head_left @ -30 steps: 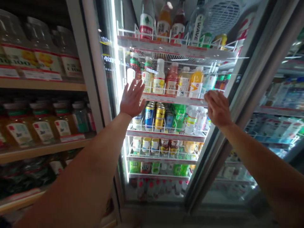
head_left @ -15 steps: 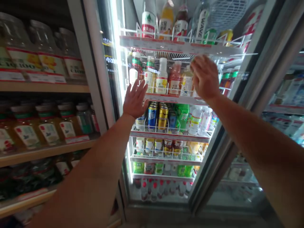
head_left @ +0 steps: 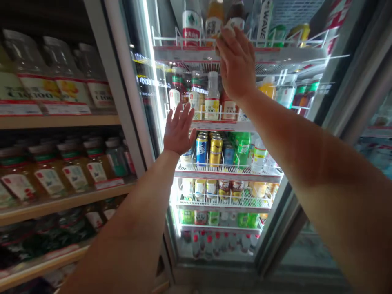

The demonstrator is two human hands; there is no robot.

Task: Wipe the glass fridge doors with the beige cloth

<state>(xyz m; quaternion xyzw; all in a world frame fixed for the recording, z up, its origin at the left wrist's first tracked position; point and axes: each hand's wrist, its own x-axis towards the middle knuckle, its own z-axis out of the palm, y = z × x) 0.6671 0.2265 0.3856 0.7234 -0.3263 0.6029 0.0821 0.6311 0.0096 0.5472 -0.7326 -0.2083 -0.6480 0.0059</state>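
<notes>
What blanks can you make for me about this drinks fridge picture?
The higher hand is the person's ____ hand. The left hand is open, holding ____. Beside the blue can stands a ____ can. The tall bottle up top has the word ____ on it.

Missing words: right, nothing, gold, WAVE.

Shop with glass-door drinks cooler (head_left: 214,267)

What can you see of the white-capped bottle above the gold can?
The bottle stands upright on a fridge shelf behind a white wire rail. It looks plastic, with a white neck and a white-and-yellow label too blurred to read. Other bottles stand beside it; the left hand and right hand are apart from it.
</notes>
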